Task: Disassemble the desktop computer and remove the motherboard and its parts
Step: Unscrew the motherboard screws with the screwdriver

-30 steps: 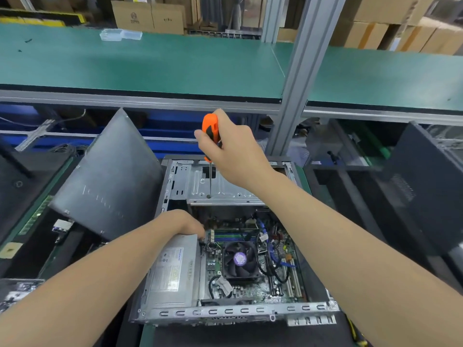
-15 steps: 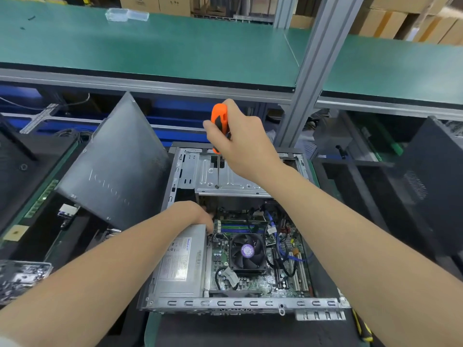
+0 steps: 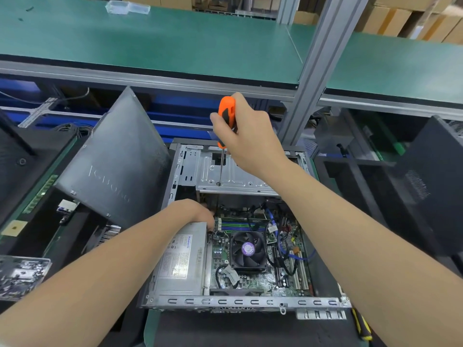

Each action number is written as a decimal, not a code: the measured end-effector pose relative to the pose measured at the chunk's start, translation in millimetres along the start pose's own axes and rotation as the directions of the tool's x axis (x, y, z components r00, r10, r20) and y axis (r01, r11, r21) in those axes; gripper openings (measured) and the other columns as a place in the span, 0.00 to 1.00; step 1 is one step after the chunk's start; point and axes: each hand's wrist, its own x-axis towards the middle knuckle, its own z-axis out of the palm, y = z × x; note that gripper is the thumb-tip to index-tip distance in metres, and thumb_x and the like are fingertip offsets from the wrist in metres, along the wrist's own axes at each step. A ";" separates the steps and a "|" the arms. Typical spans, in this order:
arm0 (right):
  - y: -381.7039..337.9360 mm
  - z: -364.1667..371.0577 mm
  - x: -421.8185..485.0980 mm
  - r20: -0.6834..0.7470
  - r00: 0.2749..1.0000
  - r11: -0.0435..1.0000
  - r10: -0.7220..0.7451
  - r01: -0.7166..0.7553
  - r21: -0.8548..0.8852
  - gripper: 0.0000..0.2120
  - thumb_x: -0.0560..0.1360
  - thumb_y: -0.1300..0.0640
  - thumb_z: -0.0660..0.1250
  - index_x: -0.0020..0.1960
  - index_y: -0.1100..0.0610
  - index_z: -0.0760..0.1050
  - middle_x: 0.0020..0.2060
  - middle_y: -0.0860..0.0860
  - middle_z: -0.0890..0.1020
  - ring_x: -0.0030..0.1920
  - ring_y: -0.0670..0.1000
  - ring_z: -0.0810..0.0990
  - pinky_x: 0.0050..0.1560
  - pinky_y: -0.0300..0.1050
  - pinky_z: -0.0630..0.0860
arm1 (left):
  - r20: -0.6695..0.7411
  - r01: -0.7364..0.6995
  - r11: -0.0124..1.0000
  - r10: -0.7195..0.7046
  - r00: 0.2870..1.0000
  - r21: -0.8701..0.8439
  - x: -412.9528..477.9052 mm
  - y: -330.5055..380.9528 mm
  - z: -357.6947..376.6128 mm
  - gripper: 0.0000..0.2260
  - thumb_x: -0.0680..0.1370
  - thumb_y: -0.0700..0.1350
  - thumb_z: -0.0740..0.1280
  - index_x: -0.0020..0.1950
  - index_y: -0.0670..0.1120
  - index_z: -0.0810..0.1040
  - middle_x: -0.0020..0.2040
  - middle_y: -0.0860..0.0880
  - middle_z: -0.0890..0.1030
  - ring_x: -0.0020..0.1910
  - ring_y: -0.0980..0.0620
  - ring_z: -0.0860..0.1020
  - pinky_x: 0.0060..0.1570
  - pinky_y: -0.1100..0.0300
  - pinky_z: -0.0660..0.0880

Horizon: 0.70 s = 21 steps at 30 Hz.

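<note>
The desktop case [image 3: 240, 302] lies open on its side in front of me. Inside are the motherboard [image 3: 253, 279] with its black cooler fan [image 3: 248, 249], blue cables, and a grey power supply [image 3: 180, 266] on the left. My right hand [image 3: 248, 144] grips an orange screwdriver [image 3: 226, 108] held upright, its tip on a screw in the metal drive cage [image 3: 240, 176]. My left hand [image 3: 195, 211] sits at the power supply's far corner, fingers curled over its edge; the fingertips are partly hidden.
The removed grey side panel [image 3: 117, 166] leans against the case's left side. Black computer cases [image 3: 431, 184] stand to the right. A loose circuit board [image 3: 20, 274] lies far left. A green shelf [image 3: 150, 41] and an aluminium post [image 3: 308, 71] rise behind. A yellow-black tool [image 3: 360, 326] lies lower right.
My head has shifted a little, so the case sits differently in view. Both hands keep their places, with the screwdriver still upright on the drive cage.
</note>
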 end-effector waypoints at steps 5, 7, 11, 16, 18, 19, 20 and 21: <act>0.9 1.7 -0.7 0.006 1.000 1.000 -0.001 0.000 0.004 0.13 0.84 0.47 0.62 0.50 0.56 0.66 0.30 0.48 0.71 0.28 0.50 0.71 0.31 0.44 0.72 | 0.017 -0.009 1.000 0.009 1.000 0.015 -1.5 2.6 -1.3 0.35 0.81 0.47 0.60 0.85 0.52 0.48 0.85 0.44 0.48 0.82 0.41 0.54 0.77 0.44 0.60; 1.0 2.5 -1.2 0.001 1.000 1.000 0.000 0.000 0.000 0.13 0.84 0.47 0.63 0.50 0.56 0.66 0.30 0.47 0.71 0.27 0.48 0.69 0.31 0.42 0.72 | 0.015 -0.021 1.000 0.021 1.000 -0.001 -4.1 3.2 -2.5 0.34 0.81 0.47 0.60 0.85 0.51 0.49 0.85 0.44 0.49 0.82 0.41 0.54 0.76 0.45 0.61; -0.2 1.0 -0.7 0.029 0.999 1.000 0.024 -0.024 0.005 0.14 0.83 0.46 0.63 0.50 0.57 0.66 0.32 0.53 0.74 0.32 0.56 0.79 0.35 0.52 0.79 | 0.016 -0.021 0.999 0.022 1.000 -0.030 -8.0 3.8 -3.2 0.32 0.81 0.46 0.60 0.85 0.49 0.53 0.82 0.43 0.57 0.78 0.41 0.64 0.71 0.47 0.68; -6.8 -15.5 7.5 0.192 0.980 0.999 0.042 -0.045 0.014 0.14 0.81 0.48 0.66 0.49 0.61 0.72 0.38 0.58 0.82 0.36 0.56 0.84 0.41 0.56 0.83 | -0.072 -0.031 0.997 0.026 0.997 -0.067 -21.6 6.4 -6.1 0.24 0.81 0.40 0.58 0.78 0.39 0.68 0.67 0.43 0.74 0.50 0.50 0.74 0.48 0.57 0.70; -7.6 -25.7 13.3 0.296 0.954 0.999 0.042 -0.050 0.019 0.13 0.80 0.50 0.67 0.50 0.61 0.75 0.38 0.57 0.84 0.35 0.55 0.85 0.43 0.56 0.84 | -0.199 -0.046 0.992 0.021 0.980 -0.122 -31.8 6.1 -8.3 0.22 0.82 0.38 0.56 0.76 0.38 0.71 0.74 0.39 0.73 0.59 0.47 0.74 0.58 0.56 0.71; -7.1 -29.7 16.0 0.334 0.942 0.999 0.036 -0.042 0.009 0.12 0.80 0.51 0.67 0.50 0.61 0.76 0.39 0.57 0.84 0.37 0.56 0.85 0.44 0.57 0.84 | -0.236 -0.073 0.985 0.035 0.971 -0.154 -40.3 6.7 -10.2 0.21 0.83 0.38 0.56 0.75 0.38 0.71 0.74 0.39 0.73 0.63 0.45 0.75 0.63 0.54 0.72; -6.3 -32.8 17.9 0.356 0.934 1.000 0.028 -0.030 0.000 0.11 0.80 0.52 0.68 0.51 0.61 0.77 0.39 0.57 0.85 0.39 0.57 0.86 0.46 0.57 0.84 | -0.252 -0.109 0.974 0.056 0.966 -0.200 -52.7 7.0 -13.4 0.19 0.84 0.39 0.56 0.75 0.39 0.72 0.73 0.40 0.75 0.65 0.45 0.76 0.67 0.52 0.73; -5.0 -35.2 19.3 0.365 0.931 1.000 0.021 -0.022 -0.001 0.10 0.79 0.52 0.68 0.51 0.60 0.78 0.39 0.55 0.85 0.40 0.56 0.86 0.46 0.57 0.84 | -0.242 -0.147 0.950 0.080 0.967 -0.274 -67.2 6.2 -18.3 0.18 0.85 0.41 0.57 0.73 0.40 0.74 0.70 0.41 0.77 0.63 0.46 0.77 0.66 0.54 0.75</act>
